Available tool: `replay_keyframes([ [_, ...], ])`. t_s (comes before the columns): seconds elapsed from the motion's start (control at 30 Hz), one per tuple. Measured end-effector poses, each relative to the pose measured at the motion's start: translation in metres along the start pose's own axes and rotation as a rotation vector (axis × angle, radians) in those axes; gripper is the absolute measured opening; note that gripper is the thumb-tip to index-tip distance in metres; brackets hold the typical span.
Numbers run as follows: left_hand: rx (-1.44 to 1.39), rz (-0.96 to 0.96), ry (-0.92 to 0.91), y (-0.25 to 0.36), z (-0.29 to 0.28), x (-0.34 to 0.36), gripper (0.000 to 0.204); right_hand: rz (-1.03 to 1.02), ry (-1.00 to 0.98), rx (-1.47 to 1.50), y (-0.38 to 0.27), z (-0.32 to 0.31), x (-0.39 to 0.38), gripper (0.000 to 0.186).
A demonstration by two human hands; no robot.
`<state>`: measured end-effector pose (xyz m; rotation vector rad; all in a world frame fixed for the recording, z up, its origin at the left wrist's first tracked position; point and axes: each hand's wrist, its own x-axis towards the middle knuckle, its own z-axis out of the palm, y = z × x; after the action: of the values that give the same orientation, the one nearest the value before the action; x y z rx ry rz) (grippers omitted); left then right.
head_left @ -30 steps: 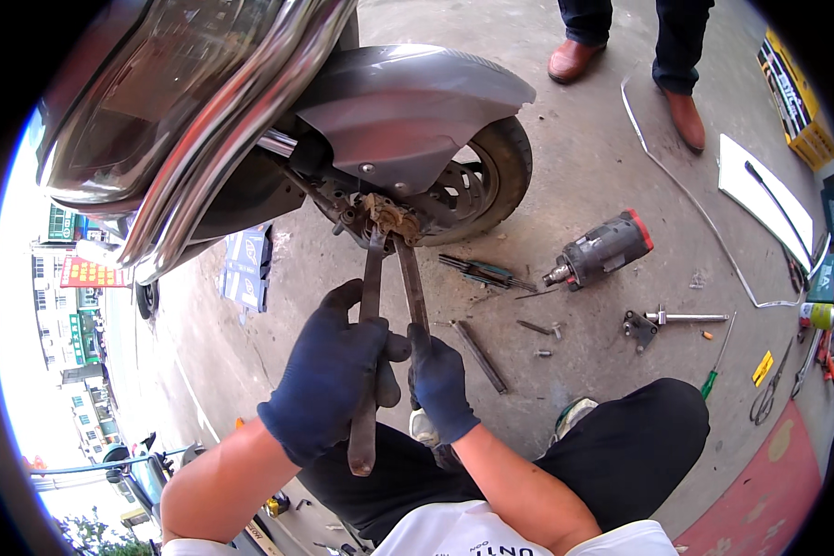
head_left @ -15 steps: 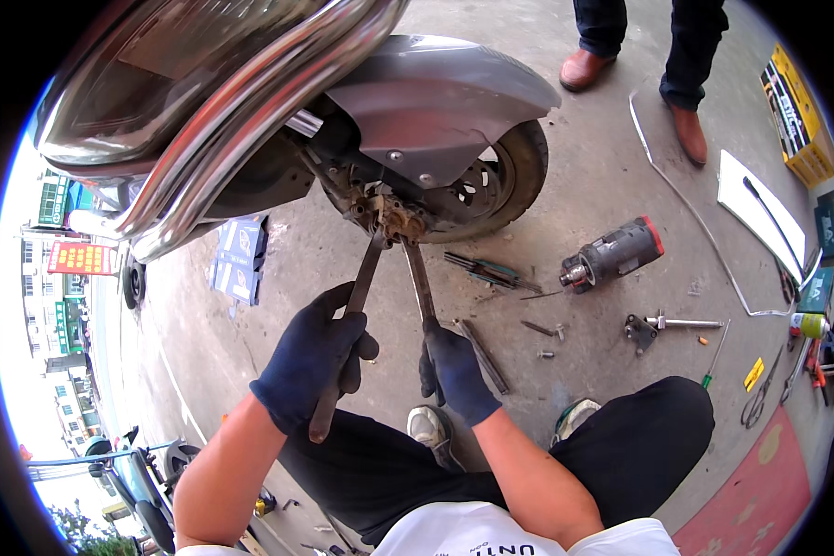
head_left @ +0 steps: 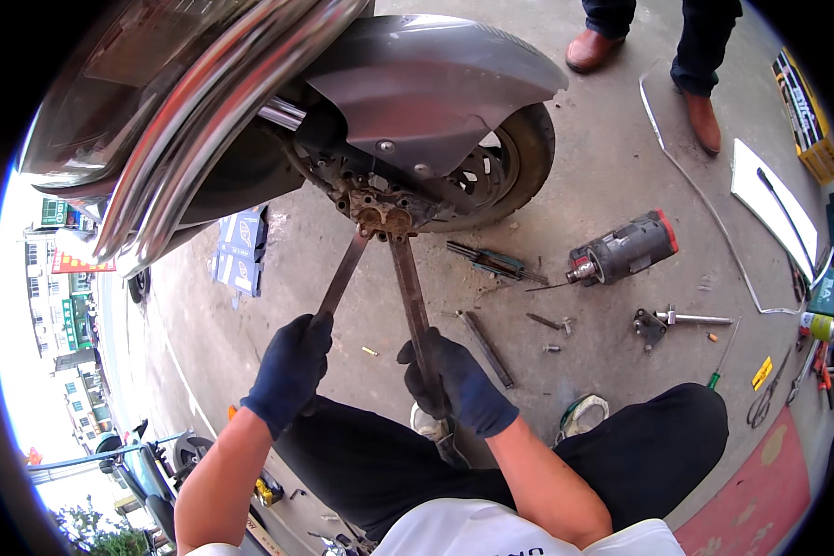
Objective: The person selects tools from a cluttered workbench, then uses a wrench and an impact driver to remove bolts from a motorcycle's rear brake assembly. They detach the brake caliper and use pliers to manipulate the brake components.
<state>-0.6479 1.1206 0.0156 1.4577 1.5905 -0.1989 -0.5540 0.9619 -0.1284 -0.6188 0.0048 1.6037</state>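
Observation:
Both my hands wear dark blue gloves. My left hand [head_left: 289, 372] is closed around the lower end of a flat, rusty metal bar [head_left: 345, 274]. In my right hand [head_left: 461, 387] is a second flat metal bar [head_left: 410, 295], gripped near its lower part. The upper ends of both bars meet the lower edge of a worn brake caliper [head_left: 382, 215], where two round pistons show side by side. Above and beside the caliper are the front wheel [head_left: 533, 162] and grey mudguard [head_left: 435, 88] of a motorbike. Whether the tips press inside the caliper cannot be made out.
On the concrete floor lie a cordless power tool [head_left: 625, 248], a green-handled tool set [head_left: 496, 262], a dark bar [head_left: 486, 347] and a bracket with a shaft [head_left: 681, 320]. A person's brown shoe [head_left: 701, 120] stands at the upper right, near a white board [head_left: 774, 208].
The bars' tips have spread apart at the caliper, and my left hand has moved down and left along with its bar. The caliper's pistons have come into clearer view.

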Motion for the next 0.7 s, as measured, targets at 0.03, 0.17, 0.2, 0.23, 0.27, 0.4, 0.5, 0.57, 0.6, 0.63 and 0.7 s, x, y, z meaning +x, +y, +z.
replay_keyframes([
  [0.03,0.000,0.004,0.009,0.000,0.003,0.001,0.032,0.016,0.018,0.038,-0.003,0.002,0.001,0.051],
  [0.17,0.000,0.029,0.038,0.001,0.018,-0.010,0.038,0.042,0.209,-0.018,-0.012,0.025,-0.004,0.053],
  [0.2,-0.014,0.079,0.043,-0.013,0.021,-0.002,0.038,0.041,0.231,-0.002,-0.011,0.031,-0.007,0.053],
  [0.23,-0.023,0.132,0.053,-0.020,0.022,0.002,0.038,0.037,0.249,0.018,-0.011,0.037,-0.008,0.054],
  [0.27,-0.007,0.134,0.066,-0.023,0.022,0.004,0.037,0.040,0.267,0.006,-0.013,0.040,-0.009,0.054],
  [0.4,0.036,0.214,0.113,-0.037,0.029,0.016,0.035,0.034,0.322,-0.015,-0.015,0.042,-0.007,0.053],
  [0.5,0.051,0.320,0.201,-0.060,0.044,0.036,0.042,0.045,0.289,0.067,-0.014,0.044,-0.007,0.053],
  [0.57,0.429,0.693,0.457,-0.122,0.066,0.062,0.036,0.217,0.162,0.465,-0.034,0.071,-0.016,0.052],
  [0.6,0.497,0.598,0.286,-0.182,0.066,0.090,0.036,0.232,0.013,0.598,-0.055,0.082,-0.018,0.049],
  [0.63,0.542,0.533,0.068,-0.178,0.072,0.096,0.036,0.205,-0.096,0.731,-0.071,0.081,-0.021,0.047],
  [0.7,0.208,0.421,0.104,-0.131,0.088,0.084,0.037,0.182,0.116,0.412,-0.059,0.066,-0.024,0.046],
])
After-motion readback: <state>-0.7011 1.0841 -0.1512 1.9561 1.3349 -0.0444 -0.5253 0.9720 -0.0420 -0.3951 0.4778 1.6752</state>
